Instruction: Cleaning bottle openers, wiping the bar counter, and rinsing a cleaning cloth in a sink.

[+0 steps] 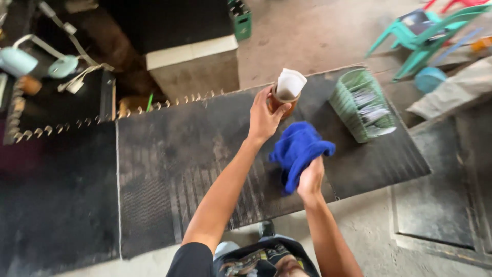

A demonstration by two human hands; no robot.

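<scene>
Nearest the camera, the right hand [311, 177] is closed around a bunched blue cloth [299, 151], gripping it from below so that the loose folds rise above the fist, over the near edge of the dark ribbed table [169, 169]. The cloth is lifted off the surface rather than pressed flat on it.

Just beyond, the left hand [264, 117] is wrapped around the side of a brown cup [281, 101], thumb toward the cloth and fingers round the far side. The cup holds white folded paper, probably napkins, though the view is too small to be sure. It appears raised a little off the table near the far edge, held upright so the paper stays in.

Farther right, a green wire basket [362, 105] with papers inside sits at the table's far right corner, well apart from both hands.

Past the table stand a pale block [193, 65], a green crate [240, 19] and turquoise plastic chairs [425, 33] on the concrete floor [318, 31].
</scene>
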